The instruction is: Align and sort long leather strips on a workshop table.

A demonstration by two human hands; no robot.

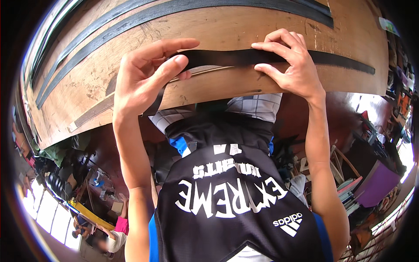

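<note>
A long, flat black strip [222,57] runs crosswise in front of me over the wooden table. My left hand [146,72] is closed on its left part, the thumb lying over the strip and the index finger stretched out above it. Below that hand, a short length of the strip hangs past the table's near edge. My right hand [293,63] grips the strip across its width, thumb at the near edge and fingers at the far edge. Beyond my right hand the strip carries on to the right, lying along the tabletop. Its underside is hidden.
Several long dark strips [174,12] lie in curves across the far side of the wooden table [218,35]. A thin wooden edge piece [94,109] lies near the front left. Behind me are a purple panel [379,185], piled materials and another person [114,240].
</note>
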